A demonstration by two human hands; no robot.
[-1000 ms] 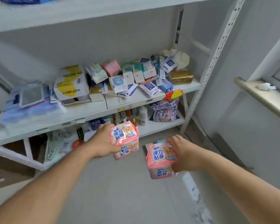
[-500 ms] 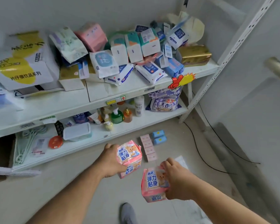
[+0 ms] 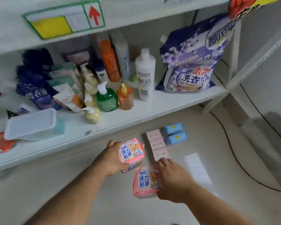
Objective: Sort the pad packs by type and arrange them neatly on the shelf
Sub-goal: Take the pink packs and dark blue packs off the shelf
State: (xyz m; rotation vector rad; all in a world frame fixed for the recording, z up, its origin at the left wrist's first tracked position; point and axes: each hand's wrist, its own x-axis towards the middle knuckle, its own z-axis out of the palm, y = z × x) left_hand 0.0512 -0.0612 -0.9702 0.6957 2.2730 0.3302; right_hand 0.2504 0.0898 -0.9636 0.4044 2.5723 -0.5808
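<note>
Pink pad packs fill both your hands: left hand [image 3: 111,157] grips one [image 3: 131,152], right hand [image 3: 172,179] another [image 3: 143,182]. Floor rows of pink packs [image 3: 157,146] and blue packs [image 3: 175,133] lie at one o'clock, bottle-crowded lower shelf [image 3: 136,116] at twelve.

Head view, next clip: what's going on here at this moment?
A person crouches by a white shelf, each hand gripping pink bear-print pad packs: the left hand holds what looks like two stacked packs, the right hand holds another low over the floor. Beside them on the floor lie a column of small pink packs and two blue packs. Bottles and a purple detergent bag fill the shelf.
</note>
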